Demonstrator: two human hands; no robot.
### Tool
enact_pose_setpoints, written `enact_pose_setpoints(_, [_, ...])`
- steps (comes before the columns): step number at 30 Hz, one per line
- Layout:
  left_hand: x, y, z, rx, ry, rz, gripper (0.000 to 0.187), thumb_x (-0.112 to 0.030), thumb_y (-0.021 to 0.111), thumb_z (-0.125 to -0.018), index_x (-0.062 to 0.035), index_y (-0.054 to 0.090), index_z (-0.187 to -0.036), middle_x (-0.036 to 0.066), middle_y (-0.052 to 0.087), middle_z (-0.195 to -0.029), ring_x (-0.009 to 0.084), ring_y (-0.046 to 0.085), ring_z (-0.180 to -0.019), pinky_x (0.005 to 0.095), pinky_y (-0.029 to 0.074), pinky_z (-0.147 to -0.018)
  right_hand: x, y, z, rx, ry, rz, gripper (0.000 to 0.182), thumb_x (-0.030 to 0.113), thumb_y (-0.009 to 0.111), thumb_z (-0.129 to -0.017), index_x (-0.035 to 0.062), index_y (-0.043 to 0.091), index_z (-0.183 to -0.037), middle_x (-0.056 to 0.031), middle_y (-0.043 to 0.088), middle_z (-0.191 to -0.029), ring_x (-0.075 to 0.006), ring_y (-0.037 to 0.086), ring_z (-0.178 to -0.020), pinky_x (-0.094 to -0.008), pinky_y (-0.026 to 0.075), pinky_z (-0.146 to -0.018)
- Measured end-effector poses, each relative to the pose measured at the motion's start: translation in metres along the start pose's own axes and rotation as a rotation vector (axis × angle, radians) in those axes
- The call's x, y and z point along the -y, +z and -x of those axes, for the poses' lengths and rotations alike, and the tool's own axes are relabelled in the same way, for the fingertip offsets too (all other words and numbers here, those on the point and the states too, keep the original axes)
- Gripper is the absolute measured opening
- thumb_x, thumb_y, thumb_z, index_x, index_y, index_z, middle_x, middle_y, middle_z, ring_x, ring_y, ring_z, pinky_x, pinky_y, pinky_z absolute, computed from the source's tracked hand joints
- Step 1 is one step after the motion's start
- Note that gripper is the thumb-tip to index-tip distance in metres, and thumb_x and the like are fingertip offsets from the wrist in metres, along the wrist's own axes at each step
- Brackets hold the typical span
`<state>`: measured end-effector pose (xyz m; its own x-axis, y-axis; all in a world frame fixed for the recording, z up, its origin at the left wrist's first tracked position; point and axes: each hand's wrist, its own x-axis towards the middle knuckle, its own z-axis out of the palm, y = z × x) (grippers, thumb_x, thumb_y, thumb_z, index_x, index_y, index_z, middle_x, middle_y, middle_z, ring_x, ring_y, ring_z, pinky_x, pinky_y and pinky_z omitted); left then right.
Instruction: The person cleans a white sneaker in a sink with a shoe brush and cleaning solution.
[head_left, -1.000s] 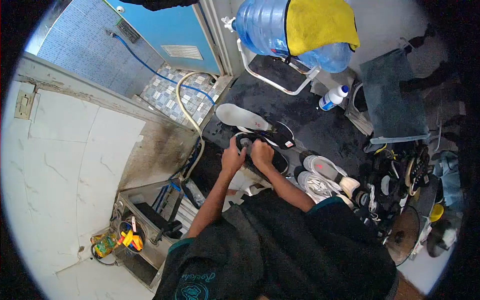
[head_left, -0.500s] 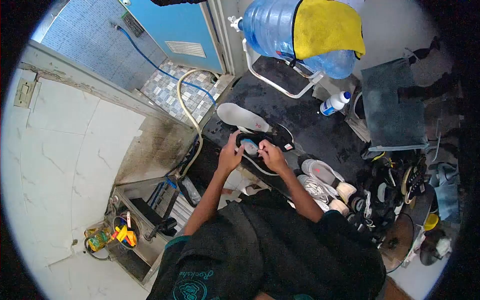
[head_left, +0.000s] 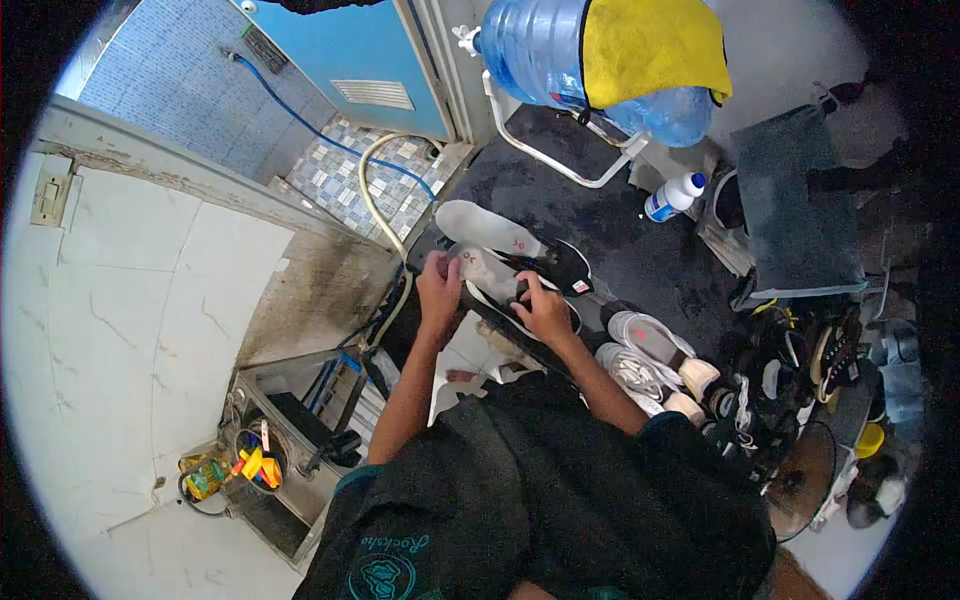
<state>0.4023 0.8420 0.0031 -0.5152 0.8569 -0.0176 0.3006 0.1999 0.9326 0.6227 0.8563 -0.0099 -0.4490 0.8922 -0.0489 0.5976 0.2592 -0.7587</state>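
A pale insole with a small mark lies lengthwise over a black shoe with a white sole edge. My left hand grips the insole's far end, with its fingers closed. My right hand is closed on the black shoe near the insole's other end; part of the shoe is hidden under that hand. Just behind, a second pale insole with red marking lies alongside. A black shoe part with a white tag sits at its right end.
White shoes with laces and several dark shoes crowd the right side. A white bottle with a blue cap stands behind on the dark tabletop. A large water bottle lies on a white rack. Left stands a metal sink.
My left hand has shifted slightly left to the insole's end. Much more of the insole shows now, where before the hands were at the shoe's dark opening. The view has tilted slightly.
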Motion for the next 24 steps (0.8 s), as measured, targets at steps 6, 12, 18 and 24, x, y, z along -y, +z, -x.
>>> enact_pose_setpoints(6, [0.007,0.0,-0.009,-0.072,0.114,0.05,0.028,-0.016,0.064,-0.092,0.0036,0.057,-0.11,0.008,0.068,-0.081,0.0114,0.063,-0.064,0.0261,0.05,-0.056,-0.002,-0.001,0.002,-0.012,-0.013,0.019,0.05,0.018,0.074,-0.08,0.0168,0.045,-0.12,-0.0092,0.069,-0.084,-0.0348,0.067,-0.079,-0.047,0.051,-0.063])
enact_pose_setpoints(12, [-0.003,-0.001,-0.007,0.085,-0.058,-0.039,0.034,-0.019,0.072,-0.085,0.002,0.06,-0.108,0.012,0.07,-0.089,0.0156,0.067,-0.081,0.0297,0.052,-0.07,0.002,-0.005,0.004,-0.096,-0.008,-0.052,0.036,0.017,0.072,-0.081,0.0137,0.053,-0.112,-0.009,0.069,-0.084,-0.0343,0.067,-0.08,-0.0452,0.05,-0.064])
enact_pose_setpoints(18, [0.007,-0.001,0.003,0.234,-0.018,-0.039,0.043,-0.025,0.077,-0.081,0.0033,0.061,-0.109,0.013,0.07,-0.085,0.0156,0.065,-0.073,0.0305,0.05,-0.065,0.013,-0.012,-0.003,-0.248,0.013,-0.204,0.02,0.007,0.069,-0.083,0.0072,0.06,-0.101,-0.0076,0.068,-0.077,-0.0195,0.065,-0.057,-0.0315,0.048,-0.053])
enact_pose_setpoints(24, [-0.025,-0.006,0.01,0.083,-0.015,-0.025,0.037,-0.02,0.072,-0.086,0.0045,0.057,-0.109,0.01,0.068,-0.082,0.0129,0.062,-0.068,0.0302,0.049,-0.061,0.014,-0.014,-0.011,-0.207,-0.002,-0.169,0.018,0.006,0.068,-0.084,0.0062,0.059,-0.1,-0.0088,0.066,-0.075,-0.0205,0.066,-0.06,-0.0319,0.049,-0.055])
